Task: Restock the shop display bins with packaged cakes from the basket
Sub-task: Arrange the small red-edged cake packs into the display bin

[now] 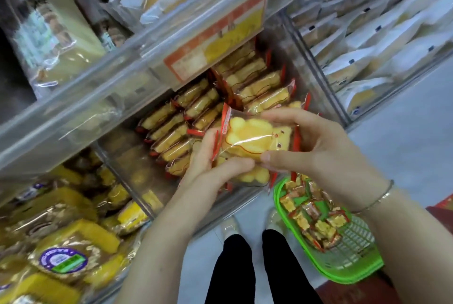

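The clear bin [247, 196] is the landmark; its back and left are packed with upright rows of packaged cakes [171, 129], leaving open room only at its near right corner; an upper shelf edge with an orange price tag [215, 36] overhangs its far side; both hands [304, 142] holding a cake pack [250, 139] occupy the opening above it; a green basket [343, 254] sits just right of its front wall.

I see pale grey floor [404, 117] at 3 o'clock and clear shelving [73, 97] toward 10 o'clock.
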### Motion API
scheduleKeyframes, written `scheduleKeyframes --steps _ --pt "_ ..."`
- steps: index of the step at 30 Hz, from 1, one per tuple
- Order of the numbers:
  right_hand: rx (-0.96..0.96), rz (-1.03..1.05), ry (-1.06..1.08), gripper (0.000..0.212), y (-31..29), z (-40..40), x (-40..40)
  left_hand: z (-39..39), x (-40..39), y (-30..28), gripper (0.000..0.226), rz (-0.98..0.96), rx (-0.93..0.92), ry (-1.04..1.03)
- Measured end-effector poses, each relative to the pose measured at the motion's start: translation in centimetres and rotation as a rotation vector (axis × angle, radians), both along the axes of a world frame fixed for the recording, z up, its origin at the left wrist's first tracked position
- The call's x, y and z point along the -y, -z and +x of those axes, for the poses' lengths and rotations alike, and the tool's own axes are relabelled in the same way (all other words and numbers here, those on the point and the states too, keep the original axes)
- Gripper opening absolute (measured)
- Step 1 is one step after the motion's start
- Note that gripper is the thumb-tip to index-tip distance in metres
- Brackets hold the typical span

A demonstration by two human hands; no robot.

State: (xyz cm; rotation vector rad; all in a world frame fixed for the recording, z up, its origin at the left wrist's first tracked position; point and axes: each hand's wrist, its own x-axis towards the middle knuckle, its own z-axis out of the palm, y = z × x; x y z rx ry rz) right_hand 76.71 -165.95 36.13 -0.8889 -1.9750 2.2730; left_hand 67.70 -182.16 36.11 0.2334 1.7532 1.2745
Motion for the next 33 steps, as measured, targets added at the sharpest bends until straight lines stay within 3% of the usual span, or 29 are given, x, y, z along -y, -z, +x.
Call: scheduleKeyframes --steps 2,4,6,9,11,13,15,18,21,26,27,30,31,33 --pt "0.040 0.207 -0.115 0.044 -0.4 -0.2 0.0 -0.2 -0.1 0.1 0.037 0.030 -0.011 -0.007" --pt "0.139 0.371 -0.243 0.047 -1.0 -0.5 -0.2 -0.4 -0.4 0.0 0.034 0.024 -0.119 0.022" --pt "0.217 0.324 -0.384 0.056 -1.8 -1.2 -1.1 -0.7 -0.4 -0.4 0.037 -0.022 -0.298 0.117" --pt "0.156 0.096 -0.424 0.061 -2.6 -2.5 -2.5 -1.4 -0.6 -1.6 0.052 -0.138 -0.500 0.246" --pt "0.110 0.242 -0.545 0.064 -2.8 -3.7 -3.1 -2.1 -1.2 -2.0 0.056 -0.257 -0.767 0.366" --pt "0.089 0.390 -0.615 0.045 -3.2 -4.6 -3.3 -2.9 -1.7 -2.4 0.059 -0.369 -0.934 0.449" --pt "0.127 0.476 -0.524 0.027 -3.4 -5.0 -4.4 -3.5 -1.7 -2.5 0.062 -0.413 -0.940 0.443" --pt "0.153 0.530 -0.336 0.024 -3.4 -4.1 -6.3 -4.0 -1.0 -1.7 0.067 -0.455 -0.920 0.362" --pt "0.145 0.381 -0.285 0.026 -2.8 -3.0 -6.5 -3.9 -0.5 -0.5 0.069 -0.545 -0.890 0.382" --pt "0.167 0.205 -0.278 0.033 -1.7 -2.0 -5.0 -2.5 -1.2 0.6 0.043 -0.441 -0.853 0.493" --pt "0.188 0.291 -0.326 0.031 -1.6 -1.7 -4.9 -2.3 -1.3 0.9 0.036 -0.429 -0.877 0.508" --pt "0.264 0.961 -0.576 0.032 -2.0 -1.0 -4.6 -1.6 -1.5 1.2 0.028 -0.419 -0.987 0.585" --pt "0.237 1.078 -0.638 0.037 -2.5 -0.8 -4.4 -1.3 -1.7 1.3 0.028 -0.415 -1.039 0.612" --pt "0.231 1.091 -0.709 0.034 -3.3 -0.7 -3.9 -0.4 -2.4 1.5 0.027 -0.409 -1.156 0.654"
